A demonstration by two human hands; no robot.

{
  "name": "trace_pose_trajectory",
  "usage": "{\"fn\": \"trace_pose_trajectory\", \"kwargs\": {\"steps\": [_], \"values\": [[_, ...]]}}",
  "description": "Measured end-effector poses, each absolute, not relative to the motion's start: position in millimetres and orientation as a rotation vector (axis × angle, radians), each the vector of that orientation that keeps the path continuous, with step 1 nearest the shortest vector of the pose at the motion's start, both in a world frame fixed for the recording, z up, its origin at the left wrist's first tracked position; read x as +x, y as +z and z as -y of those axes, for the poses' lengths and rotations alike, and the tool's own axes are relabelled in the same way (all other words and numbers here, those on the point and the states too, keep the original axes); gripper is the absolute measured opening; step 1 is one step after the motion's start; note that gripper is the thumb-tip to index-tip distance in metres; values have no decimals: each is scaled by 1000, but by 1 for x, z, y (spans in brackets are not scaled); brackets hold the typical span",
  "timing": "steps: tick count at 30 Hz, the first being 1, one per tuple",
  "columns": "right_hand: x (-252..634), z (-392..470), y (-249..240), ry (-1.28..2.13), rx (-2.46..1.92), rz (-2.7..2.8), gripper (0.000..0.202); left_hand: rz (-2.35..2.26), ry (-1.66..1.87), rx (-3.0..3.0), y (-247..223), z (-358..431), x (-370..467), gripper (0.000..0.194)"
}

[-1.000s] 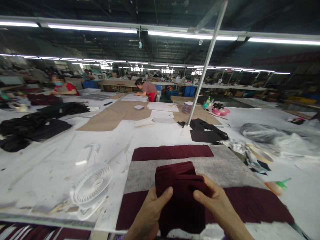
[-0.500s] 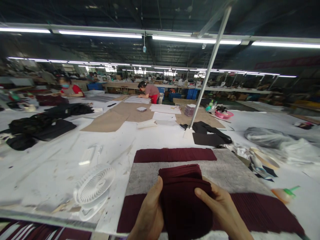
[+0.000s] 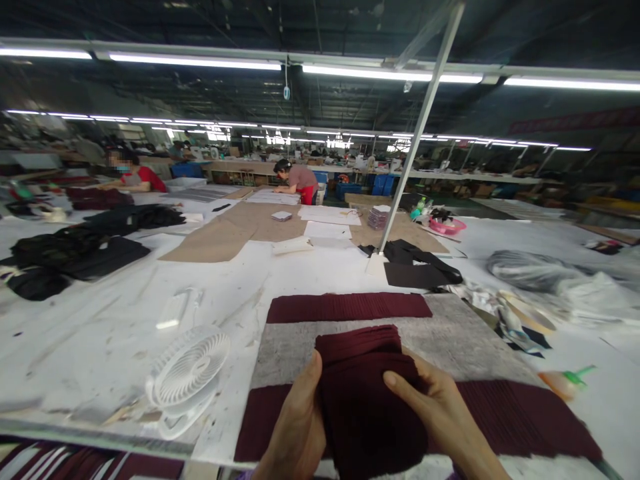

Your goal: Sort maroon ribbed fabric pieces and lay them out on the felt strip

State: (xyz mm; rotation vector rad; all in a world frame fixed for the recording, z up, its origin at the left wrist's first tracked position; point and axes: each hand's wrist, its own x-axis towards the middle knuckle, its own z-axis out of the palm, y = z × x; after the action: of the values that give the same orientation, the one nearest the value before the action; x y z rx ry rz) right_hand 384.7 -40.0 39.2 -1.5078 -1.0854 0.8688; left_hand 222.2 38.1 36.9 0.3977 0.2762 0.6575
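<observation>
Between my two hands is a stack of maroon fabric pieces [image 3: 370,407], its layers slightly fanned at the top. My left hand [image 3: 299,417] grips the stack's left edge with the thumb along its side. On the right edge, my right hand [image 3: 435,407] is closed with the thumb lying on top; its other fingers are hidden behind the cloth. Under the hands lies a grey board [image 3: 295,340]. An overlapping row of maroon pieces [image 3: 350,307] runs along its far side, and another maroon row [image 3: 520,417] along its near side, partly covered by my hands.
A white fan [image 3: 193,373] stands on the white table to the left. Ahead rises a slanted metal pole [image 3: 420,133] with black cloth [image 3: 420,267] at its foot. An orange bottle with a green spout [image 3: 563,383] lies at right. Two people [image 3: 300,180] work farther back.
The view has shifted very slightly. Both hands keep hold of the maroon stack, and its fanned top layers look nearly the same.
</observation>
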Motion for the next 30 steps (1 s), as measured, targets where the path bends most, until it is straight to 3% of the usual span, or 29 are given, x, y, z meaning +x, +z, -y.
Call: {"fn": "trace_pose_trajectory", "kwargs": {"steps": [2,8,11,15,22,30], "values": [[384,39,41,851,-1520,1093,39,-276,666,449,33,-37,221,49],[381,37,41,853,-1532,1121,32,-422,750,682,28,-31,222,33],[382,37,40,720,-1500,1112,24,-426,742,694,30,-31,222,29],[386,37,43,559,-1461,1167,31,-442,701,727,32,-32,218,34],[393,39,41,587,-1540,1215,25,-426,671,759,34,-33,213,33],[389,41,43,890,-1434,1088,32,-407,607,899,34,-38,208,34]]}}
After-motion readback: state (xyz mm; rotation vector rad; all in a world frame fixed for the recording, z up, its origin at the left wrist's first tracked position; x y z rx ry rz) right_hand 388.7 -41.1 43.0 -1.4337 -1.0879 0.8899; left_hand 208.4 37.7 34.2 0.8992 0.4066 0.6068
